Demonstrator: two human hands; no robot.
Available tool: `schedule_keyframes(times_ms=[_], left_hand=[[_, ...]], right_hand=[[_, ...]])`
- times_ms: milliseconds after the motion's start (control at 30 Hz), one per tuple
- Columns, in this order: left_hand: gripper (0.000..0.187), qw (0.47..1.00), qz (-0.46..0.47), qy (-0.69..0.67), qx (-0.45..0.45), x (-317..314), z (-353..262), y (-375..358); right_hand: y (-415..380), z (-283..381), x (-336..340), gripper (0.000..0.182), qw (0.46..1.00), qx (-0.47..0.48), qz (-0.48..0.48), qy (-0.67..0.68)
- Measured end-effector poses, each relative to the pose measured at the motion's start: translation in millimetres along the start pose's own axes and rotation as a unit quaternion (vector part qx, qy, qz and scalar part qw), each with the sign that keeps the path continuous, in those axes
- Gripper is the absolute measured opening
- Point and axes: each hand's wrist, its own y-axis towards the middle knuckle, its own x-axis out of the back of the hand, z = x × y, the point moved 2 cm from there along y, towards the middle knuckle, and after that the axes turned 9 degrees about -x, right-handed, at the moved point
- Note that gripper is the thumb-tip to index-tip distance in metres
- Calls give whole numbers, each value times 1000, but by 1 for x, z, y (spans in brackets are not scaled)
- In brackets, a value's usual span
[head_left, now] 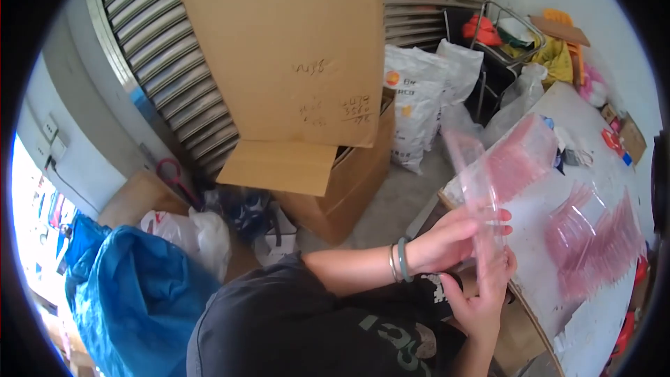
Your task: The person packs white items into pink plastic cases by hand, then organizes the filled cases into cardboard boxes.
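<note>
A long, clear, pink-tinted plastic blister pack (478,185) stands tilted between my two hands, above the near edge of the table. My left hand (447,239), with two bangles on its wrist, grips its middle, fingertips showing on the far side. My right hand (485,300) is at the lower end, fingers up against the plastic and thumb held apart. On the white table (537,237) lie a stack of similar clear pink packs (520,157) and a second, fanned-out stack (593,237).
A tall open cardboard box (335,206) stands ahead, its large flap (279,49) raised. Printed white sacks (415,98) lean beside it. A blue bag (132,300) sits at left, near white plastic bags (188,234). A metal-framed chair (499,49) with piled cloth stands behind.
</note>
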Motion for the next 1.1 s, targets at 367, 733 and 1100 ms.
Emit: schedule_keyframes(times_ms=[367, 733, 1100], left_hand=[[71, 993, -110, 48, 10, 22, 0, 2], [100, 992, -99, -70, 44, 11, 29, 38], [81, 962, -89, -216, 143, 2, 32, 70]], right_hand=[[12, -5, -18, 89, 990, -45, 99, -93], [2, -22, 5, 30, 990, -52, -96, -93], [-51, -13, 56, 29, 974, 11, -133, -183]])
